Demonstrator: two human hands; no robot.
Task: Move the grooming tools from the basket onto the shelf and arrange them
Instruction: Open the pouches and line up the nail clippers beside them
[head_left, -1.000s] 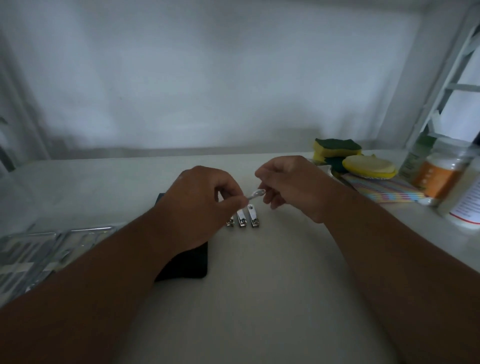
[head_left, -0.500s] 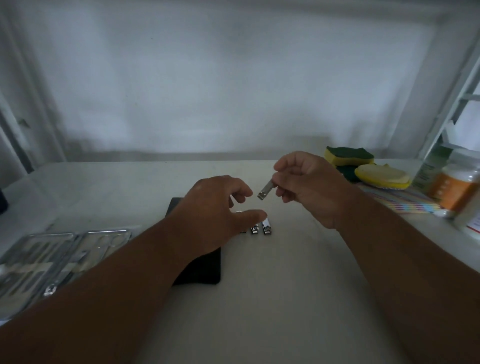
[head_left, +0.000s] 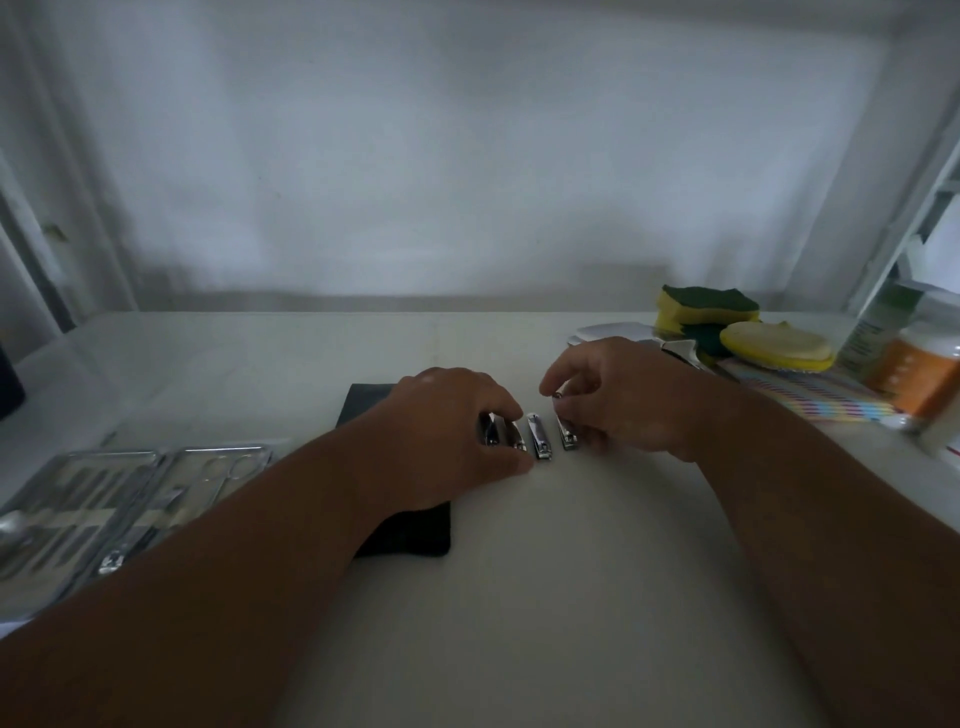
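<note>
Pale shelf (head_left: 519, 597) under a dim white wall (head_left: 467, 156).

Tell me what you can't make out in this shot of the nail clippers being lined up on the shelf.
- Head view: the leftmost nail clippers, partly covered by the left hand; their count is unclear.
- The black pouch, mostly under the left forearm.
- Whether the right hand pinches the rightmost clipper or only touches it; fingers hide the contact.
- The open manicure kit, cut off by the left edge, too dim to name tools.
- The basket, out of frame.
</note>
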